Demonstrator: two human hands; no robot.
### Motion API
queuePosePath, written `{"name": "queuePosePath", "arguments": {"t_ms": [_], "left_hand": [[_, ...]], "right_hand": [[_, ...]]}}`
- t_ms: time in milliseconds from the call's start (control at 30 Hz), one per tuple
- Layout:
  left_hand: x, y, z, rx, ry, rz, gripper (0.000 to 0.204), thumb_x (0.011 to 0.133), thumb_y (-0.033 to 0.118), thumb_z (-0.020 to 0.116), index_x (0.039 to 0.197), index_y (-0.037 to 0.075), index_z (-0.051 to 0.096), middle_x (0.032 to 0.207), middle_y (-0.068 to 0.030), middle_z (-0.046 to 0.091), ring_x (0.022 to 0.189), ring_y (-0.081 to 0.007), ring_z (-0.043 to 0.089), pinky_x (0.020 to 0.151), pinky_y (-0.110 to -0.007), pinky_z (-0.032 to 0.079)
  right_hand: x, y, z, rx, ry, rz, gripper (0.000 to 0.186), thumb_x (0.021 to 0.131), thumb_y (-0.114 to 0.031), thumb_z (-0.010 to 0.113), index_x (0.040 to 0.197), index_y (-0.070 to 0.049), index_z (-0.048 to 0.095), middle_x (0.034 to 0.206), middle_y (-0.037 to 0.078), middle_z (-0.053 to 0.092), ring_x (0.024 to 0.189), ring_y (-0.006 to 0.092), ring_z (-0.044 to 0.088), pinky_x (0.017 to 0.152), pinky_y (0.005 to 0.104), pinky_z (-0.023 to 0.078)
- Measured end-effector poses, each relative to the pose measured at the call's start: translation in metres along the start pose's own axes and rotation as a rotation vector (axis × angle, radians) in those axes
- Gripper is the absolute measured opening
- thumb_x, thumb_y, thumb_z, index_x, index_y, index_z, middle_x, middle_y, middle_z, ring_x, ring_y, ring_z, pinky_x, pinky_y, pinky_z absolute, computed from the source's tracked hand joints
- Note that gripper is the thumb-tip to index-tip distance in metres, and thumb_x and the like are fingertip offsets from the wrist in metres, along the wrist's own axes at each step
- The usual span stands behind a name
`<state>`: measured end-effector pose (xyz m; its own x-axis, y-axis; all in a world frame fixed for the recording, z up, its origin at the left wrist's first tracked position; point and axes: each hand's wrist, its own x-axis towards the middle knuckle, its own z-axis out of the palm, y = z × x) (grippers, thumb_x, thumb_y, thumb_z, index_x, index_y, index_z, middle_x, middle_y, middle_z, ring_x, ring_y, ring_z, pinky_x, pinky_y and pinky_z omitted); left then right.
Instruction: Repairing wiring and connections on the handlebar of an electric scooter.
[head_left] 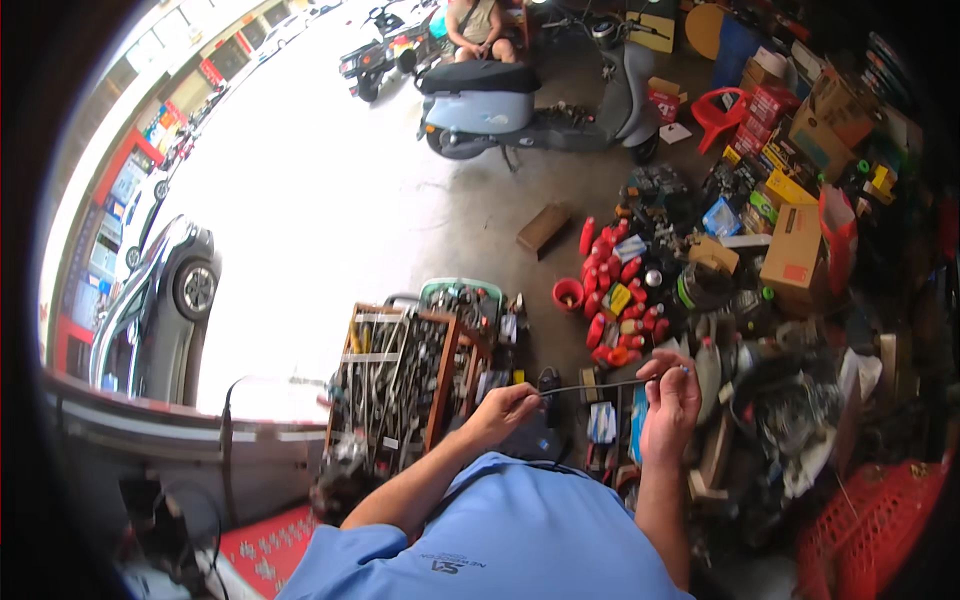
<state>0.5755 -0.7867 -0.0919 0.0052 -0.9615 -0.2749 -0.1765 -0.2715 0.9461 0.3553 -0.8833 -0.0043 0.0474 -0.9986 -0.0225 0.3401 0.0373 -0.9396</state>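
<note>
A thin dark rod or cable (592, 387) stretches nearly level between my two hands, in front of my chest. Its left end is pinched in my left hand (502, 412), whose fingers are closed. My right hand (672, 405) is raised and closed around the other end, with the fingertips together. Whether the thin piece is stiff or a taut cable, I cannot tell. Beyond my left hand stands a reddish-brown tool rack (440, 395) filled with metal hand tools. Several red bottles (610, 275) lie heaped beyond my right hand.
A light-blue scooter (490, 112) stands across the far floor, with a seated person (478, 28) behind it. Cardboard boxes (795, 245) and loose parts pile up on the right. A green tray (487, 288) of parts, a small brown box (544, 228) and red stools (718, 112) are around.
</note>
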Motion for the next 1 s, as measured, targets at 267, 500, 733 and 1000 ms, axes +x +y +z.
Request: {"name": "queuePosePath", "arguments": {"t_ms": [267, 500, 733, 1000], "left_hand": [[0.254, -0.079, -0.182, -0.313, 0.259, 0.005, 0.02, 0.097, 0.017, 0.051, 0.086, 0.001, 0.059, 0.065, 0.0074, 0.044, 0.058, -0.002, 0.038, 0.05, -0.02, 0.031], [0.286, -0.075, -0.323, -0.281, 0.575, -0.055, 0.018, 0.095, 0.012, 0.052, 0.085, 0.0, 0.061, 0.067, 0.0009, 0.054, 0.063, -0.0053, 0.047, 0.056, -0.023, 0.04], [0.321, -0.203, -0.446, -0.168, 0.938, -0.268, 0.017, 0.092, 0.013, 0.054, 0.085, -0.001, 0.063, 0.07, -0.0042, 0.062, 0.066, -0.0103, 0.056, 0.062, -0.026, 0.046], [0.468, -0.235, -0.632, -0.696, 1.316, -0.453, 0.021, 0.093, 0.017, 0.055, 0.084, 0.0, 0.064, 0.065, 0.0016, 0.055, 0.057, -0.0057, 0.047, 0.051, -0.02, 0.036]], "right_hand": [[0.284, 0.19, 0.12, 0.329, 0.02, 0.32, 0.022, 0.097, -0.026, 0.051, 0.097, -0.006, 0.058, 0.079, 0.004, 0.062, 0.062, 0.0093, 0.054, 0.052, 0.0222, 0.042], [0.446, 0.235, 0.258, 0.2, -0.06, 0.462, 0.022, 0.097, -0.031, 0.05, 0.094, -0.01, 0.056, 0.077, 0.005, 0.064, 0.058, 0.0111, 0.057, 0.05, 0.0223, 0.045], [0.619, 0.368, 0.425, -0.01, -0.209, 0.517, 0.014, 0.095, -0.023, 0.055, 0.097, -0.008, 0.054, 0.077, 0.003, 0.06, 0.06, 0.0098, 0.053, 0.052, 0.0223, 0.041], [0.766, 0.46, 0.7, -0.002, -0.421, 0.618, 0.012, 0.096, -0.018, 0.052, 0.095, -0.007, 0.054, 0.076, 0.004, 0.059, 0.057, 0.0096, 0.053, 0.049, 0.0228, 0.042]]}}
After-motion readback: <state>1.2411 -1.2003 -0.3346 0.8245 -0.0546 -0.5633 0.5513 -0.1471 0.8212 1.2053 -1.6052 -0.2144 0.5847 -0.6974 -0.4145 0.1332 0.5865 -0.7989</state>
